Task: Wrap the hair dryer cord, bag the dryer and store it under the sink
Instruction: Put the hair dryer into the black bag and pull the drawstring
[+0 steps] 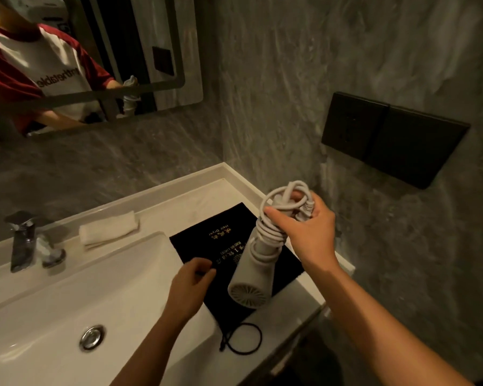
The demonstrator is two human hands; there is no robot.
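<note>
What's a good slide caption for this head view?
Right hand holds the cord-wrapped dryer above the black bag on the counter while the left hand pinches the bag's edge.

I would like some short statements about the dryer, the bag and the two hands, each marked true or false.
1. The right hand holds the hair dryer by its handle. True.
2. The cord hangs loose. False: it is coiled around the handle.
3. The dryer is inside the black bag. False: the bag lies flat on the counter.
4. The left hand touches the bag. True.
</note>
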